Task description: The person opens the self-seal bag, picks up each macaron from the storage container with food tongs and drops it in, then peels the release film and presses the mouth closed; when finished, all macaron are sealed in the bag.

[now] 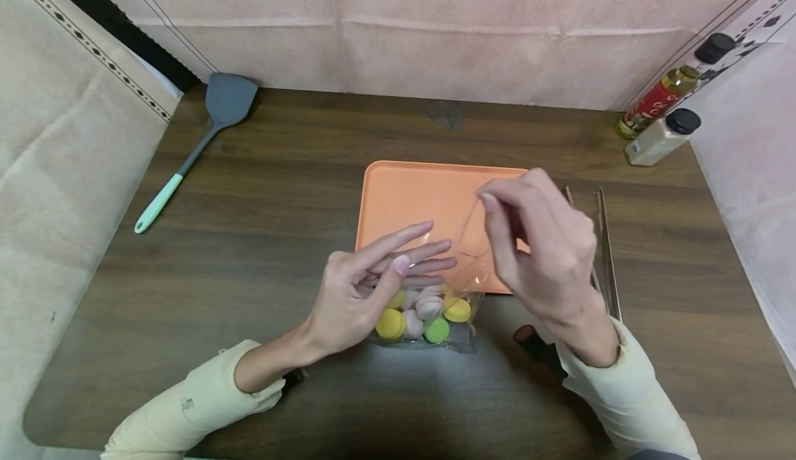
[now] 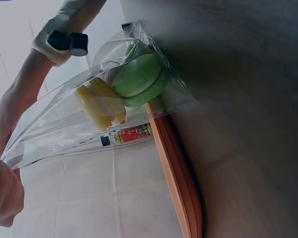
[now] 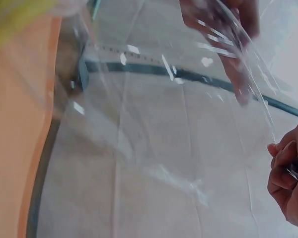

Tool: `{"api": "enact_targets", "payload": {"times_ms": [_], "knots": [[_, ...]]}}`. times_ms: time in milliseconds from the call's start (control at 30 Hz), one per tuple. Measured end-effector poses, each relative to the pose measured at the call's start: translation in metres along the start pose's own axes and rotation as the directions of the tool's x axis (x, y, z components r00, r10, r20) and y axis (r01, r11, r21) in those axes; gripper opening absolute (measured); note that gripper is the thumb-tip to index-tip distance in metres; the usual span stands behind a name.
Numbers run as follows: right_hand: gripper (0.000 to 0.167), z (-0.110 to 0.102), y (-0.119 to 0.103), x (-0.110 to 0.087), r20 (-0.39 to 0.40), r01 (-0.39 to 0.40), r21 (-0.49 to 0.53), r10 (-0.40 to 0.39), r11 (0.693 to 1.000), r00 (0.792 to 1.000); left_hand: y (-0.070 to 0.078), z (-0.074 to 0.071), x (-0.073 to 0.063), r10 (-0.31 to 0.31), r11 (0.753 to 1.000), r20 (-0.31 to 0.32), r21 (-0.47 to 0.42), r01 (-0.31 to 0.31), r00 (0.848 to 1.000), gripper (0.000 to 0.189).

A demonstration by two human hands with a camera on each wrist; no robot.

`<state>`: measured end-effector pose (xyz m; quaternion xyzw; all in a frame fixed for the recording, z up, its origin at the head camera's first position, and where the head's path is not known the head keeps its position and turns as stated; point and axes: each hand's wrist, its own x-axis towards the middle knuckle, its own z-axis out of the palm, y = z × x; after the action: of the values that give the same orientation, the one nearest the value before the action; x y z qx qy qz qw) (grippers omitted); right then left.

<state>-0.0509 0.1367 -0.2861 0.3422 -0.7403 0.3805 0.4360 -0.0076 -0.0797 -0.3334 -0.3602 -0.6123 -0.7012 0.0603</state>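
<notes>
A clear plastic bag (image 1: 461,339) with several yellow, lilac and green macarons (image 1: 437,330) in it lies at the near edge of the orange tray (image 1: 423,190). My right hand (image 1: 547,246) pinches the bag's upper edge between thumb and curled fingers, pulling the film up and taut. My left hand (image 1: 367,287) is at the bag's left side, its fingers stretched out above the macarons. Through the film in the right wrist view, the left hand (image 3: 221,44) shows straight fingers; whether they touch the bag I cannot tell. A green macaron (image 2: 139,77) appears large in the left wrist view.
Metal tongs (image 1: 608,260) lie right of the tray, partly behind the right hand. A grey spatula (image 1: 229,101) with a mint handle rests at the back left. At the back right are an oil bottle (image 1: 656,104) and a black-capped jar (image 1: 659,139).
</notes>
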Motion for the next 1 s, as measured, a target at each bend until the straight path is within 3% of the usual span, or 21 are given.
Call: {"api": "enact_targets", "payload": {"times_ms": [267, 400, 667, 1000], "knots": [[0.017, -0.017, 0.012, -0.003, -0.046, -0.078, -0.071, 0.074, 0.994, 0.996, -0.001, -0.001, 0.000, -0.003, 1.000, -0.007, -0.023, 0.003, 1.000, 0.039], [0.019, -0.023, 0.018, -0.004, -0.123, -0.102, -0.112, 0.088, 0.989, 0.988, -0.001, -0.001, 0.000, 0.002, 0.999, -0.008, -0.046, -0.002, 1.000, 0.038], [0.013, -0.043, 0.036, 0.002, -0.283, -0.210, -0.207, 0.147, 0.955, 0.948, -0.003, -0.003, -0.002, 0.042, 0.996, -0.021, -0.081, -0.043, 0.999, 0.037], [0.026, -0.082, 0.071, 0.013, -0.398, -0.372, -0.297, 0.241, 0.879, 0.885, -0.001, -0.003, -0.003, 0.042, 0.995, -0.027, -0.088, -0.044, 0.999, 0.038]]}}
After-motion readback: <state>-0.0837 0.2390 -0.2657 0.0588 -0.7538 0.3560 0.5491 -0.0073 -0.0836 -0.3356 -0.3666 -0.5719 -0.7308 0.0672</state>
